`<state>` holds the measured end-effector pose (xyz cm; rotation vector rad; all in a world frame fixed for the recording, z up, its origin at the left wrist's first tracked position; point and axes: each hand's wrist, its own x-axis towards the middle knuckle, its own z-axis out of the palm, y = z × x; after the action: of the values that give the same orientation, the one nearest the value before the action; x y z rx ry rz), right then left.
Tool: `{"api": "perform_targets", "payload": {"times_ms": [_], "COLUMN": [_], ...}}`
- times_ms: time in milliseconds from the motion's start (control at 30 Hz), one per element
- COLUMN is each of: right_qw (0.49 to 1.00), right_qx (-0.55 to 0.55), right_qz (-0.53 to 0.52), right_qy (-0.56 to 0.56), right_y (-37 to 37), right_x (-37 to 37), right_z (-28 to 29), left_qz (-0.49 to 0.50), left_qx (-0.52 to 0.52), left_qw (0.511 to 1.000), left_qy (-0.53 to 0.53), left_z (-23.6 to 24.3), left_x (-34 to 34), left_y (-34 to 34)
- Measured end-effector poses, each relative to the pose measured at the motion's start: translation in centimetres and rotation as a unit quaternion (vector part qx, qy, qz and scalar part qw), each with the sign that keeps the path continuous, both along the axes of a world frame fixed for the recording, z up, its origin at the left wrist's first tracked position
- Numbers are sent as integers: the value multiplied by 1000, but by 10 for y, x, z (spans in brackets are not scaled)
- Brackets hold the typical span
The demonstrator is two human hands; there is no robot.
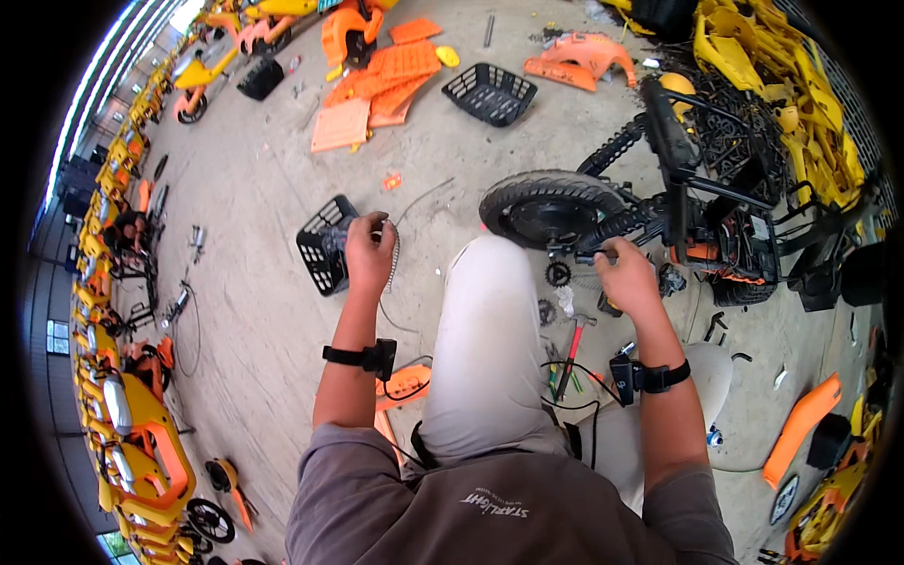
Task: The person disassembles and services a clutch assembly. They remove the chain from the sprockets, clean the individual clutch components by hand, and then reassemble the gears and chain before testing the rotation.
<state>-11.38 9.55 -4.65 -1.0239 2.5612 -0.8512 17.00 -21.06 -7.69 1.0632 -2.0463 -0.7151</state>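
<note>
My left hand [370, 252] is raised beside a black plastic basket [323, 270], its fingers closed. A thin, chain-like strand [395, 256] hangs along those fingers and seems held by them. Inside the basket lies a dark grey part, partly covered by the hand. My right hand [623, 275] is closed in a pinch by a small dark bar [586, 256]; what lies between the fingertips is hidden. Just left of it are a small toothed sprocket [557, 274] and the black wheel [546, 209] of an overturned or tilted bike frame [692, 179].
A red-handled hammer [573, 358] lies by my knee. Ahead are orange panels [377, 89], another black basket [490, 94] and an orange fender [584, 58]. Yellow body parts [800, 94] pile up at the right. Yellow scooters [141, 443] line the left wall.
</note>
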Motion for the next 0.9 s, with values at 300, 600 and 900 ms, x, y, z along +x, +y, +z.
{"api": "perform_targets", "payload": {"times_ms": [300,600,900], "right_qw": [823,542,609], "right_qx": [-113,-509,-519], "right_qz": [42,-103,-237], "right_qy": [-556,-661,-552], "right_y": [27,48,85], "right_x": [12,-7,-29], "right_z": [40,54,23], "left_qz": [-211,-415,-412], "left_qx": [-151,-99,168], "left_qw": [952,888,830], "left_qy": [160,170,336], "left_z": [167,178,142], "left_x": [-109,-163,-161], "left_y": [117,208,210]}}
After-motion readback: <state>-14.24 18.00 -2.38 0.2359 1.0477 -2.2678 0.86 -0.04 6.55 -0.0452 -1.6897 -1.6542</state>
